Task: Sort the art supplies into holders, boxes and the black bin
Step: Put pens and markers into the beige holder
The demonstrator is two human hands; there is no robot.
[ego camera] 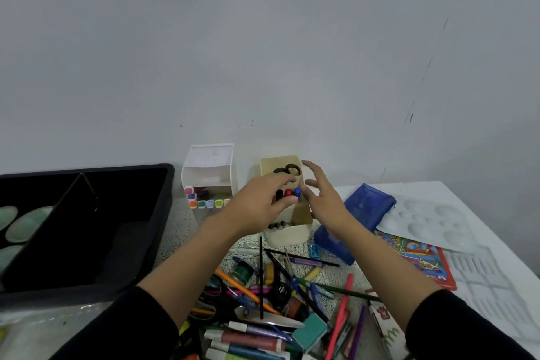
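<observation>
The left hand (pixel 257 204) is nearer, its fingers (pixel 280 181) and thumb curved about the upright marker caps (pixel 288 192) in the beige holder (pixel 280 164) straight ahead, grip unclear, while the right hand (pixel 324 199) hovers spread and unladen just right of it.

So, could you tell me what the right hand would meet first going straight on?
Probably the beige holder, just ahead of the right hand; depth is unclear, so it might slip past.
</observation>
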